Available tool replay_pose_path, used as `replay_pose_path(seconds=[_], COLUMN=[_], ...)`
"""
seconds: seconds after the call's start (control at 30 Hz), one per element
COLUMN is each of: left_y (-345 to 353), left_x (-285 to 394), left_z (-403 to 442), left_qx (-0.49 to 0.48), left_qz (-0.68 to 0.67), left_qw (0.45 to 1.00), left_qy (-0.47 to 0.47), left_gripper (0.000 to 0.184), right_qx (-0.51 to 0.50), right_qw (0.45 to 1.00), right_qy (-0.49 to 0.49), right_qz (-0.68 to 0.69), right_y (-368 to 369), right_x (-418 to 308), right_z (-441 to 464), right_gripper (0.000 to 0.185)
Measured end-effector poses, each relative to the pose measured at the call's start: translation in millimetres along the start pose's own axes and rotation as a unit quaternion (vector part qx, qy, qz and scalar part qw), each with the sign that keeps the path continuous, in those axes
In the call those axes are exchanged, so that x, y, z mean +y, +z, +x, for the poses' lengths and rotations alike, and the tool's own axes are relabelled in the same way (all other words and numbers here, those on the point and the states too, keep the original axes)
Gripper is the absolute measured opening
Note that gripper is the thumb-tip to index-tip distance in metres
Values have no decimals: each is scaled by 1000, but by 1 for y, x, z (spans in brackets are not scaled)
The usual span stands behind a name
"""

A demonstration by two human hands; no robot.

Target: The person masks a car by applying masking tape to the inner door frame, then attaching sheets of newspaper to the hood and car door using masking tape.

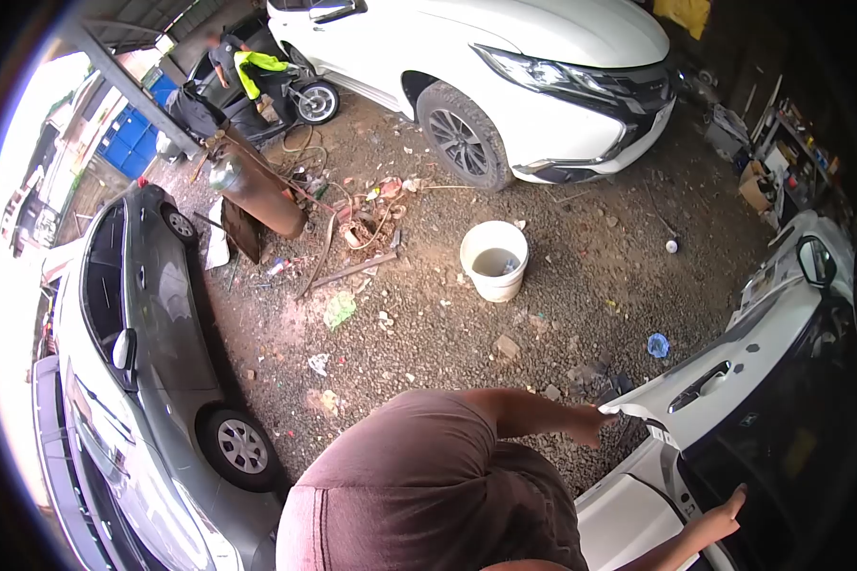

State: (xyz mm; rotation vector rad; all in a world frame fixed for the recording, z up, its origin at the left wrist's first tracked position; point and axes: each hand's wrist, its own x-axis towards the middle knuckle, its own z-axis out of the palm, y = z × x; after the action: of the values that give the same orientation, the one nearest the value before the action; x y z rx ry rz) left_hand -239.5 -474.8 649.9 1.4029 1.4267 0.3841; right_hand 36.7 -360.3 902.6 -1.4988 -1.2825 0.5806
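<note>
My left hand (585,424) reaches out to the rear corner of a white car door (714,366), its fingers closed at the door's edge. Lower down, my right hand (722,520) lies against the dark window glass (781,457) with one finger stretched out. Its other fingers are partly hidden. A door handle (700,385) shows between the glass and the door's outer edge. Below my left hand, a white body panel (628,519) adjoins the door. My brown shirt (400,476) fills the bottom middle of the view.
A white bucket (495,276) stands on gravel. A white SUV (543,86) is parked ahead, a grey car (152,295) at left. A rusty gas cylinder (257,195) leans near tangled hoses (357,228). Another person (229,62) is by a motorbike (309,100). Shelves (800,143) stand right.
</note>
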Motion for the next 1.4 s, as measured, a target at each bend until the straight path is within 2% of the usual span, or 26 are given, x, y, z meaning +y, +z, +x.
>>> replay_pose_path(seconds=[0.13, 0.17, 0.2, 0.3, 0.4, 0.47, 0.5, 0.6, 0.7, 0.8, 0.9, 1.1, 1.2, 1.4], left_y=[7, 5, 12, -3, -3, -23, -15, 2, 1, -26, -14, -8, 4, 15], left_x=[74, 89, 98, 140, 151, 162, 153, 127, 116, 134, 110, 95, 77, 53], left_z=[-10, -14, -15, -35, -44, -65, -53, -22, -15, -45, -28, -32, -23, -22], left_qx=[20, -17, 39, 13, 36, 6, 6, 93, 89, 68, 95, 86, 96, 90], left_qz=[-10, -34, -5, 71, 59, -31, -30, 23, -3, -22, -6, -3, -3, 51], left_qw=[993, 995, 987, 988, 985, 993, 993, 986, 992, 997, 995, 996, 995, 995], left_qy=[116, 91, 153, 137, 160, 111, 112, 137, 85, 31, 29, -17, -10, 8], left_gripper=[103, 102, 105, 108, 111, 112, 112, 113, 113, 111, 108, 100, 97, 87], right_qx=[-20, -15, -17, -31, -22, -45, -44, -51, -50, -50, -50, -55, -75, -80], right_qw=[999, 1000, 1000, 999, 998, 998, 998, 998, 997, 996, 995, 993, 995, 991], right_qy=[48, -2, -19, -19, -39, 15, 15, 14, -22, -56, -60, -66, -31, -64], right_qz=[-4, 18, 15, 9, 39, 33, 33, 26, 58, 50, 67, 80, 65, 81], right_y=[0, 2, 2, -2, 6, 6, 6, 6, 7, 7, 8, 7, 4, 4], right_x=[-3, -1, -5, 12, -25, -39, -47, -53, -37, -28, -26, -31, -33, -15], right_z=[0, 1, 0, 10, -14, -21, -24, -28, -20, -15, -13, -16, -17, -7], right_gripper=[53, 51, 50, 48, 45, 41, 41, 38, 37, 37, 37, 35, 34, 32])
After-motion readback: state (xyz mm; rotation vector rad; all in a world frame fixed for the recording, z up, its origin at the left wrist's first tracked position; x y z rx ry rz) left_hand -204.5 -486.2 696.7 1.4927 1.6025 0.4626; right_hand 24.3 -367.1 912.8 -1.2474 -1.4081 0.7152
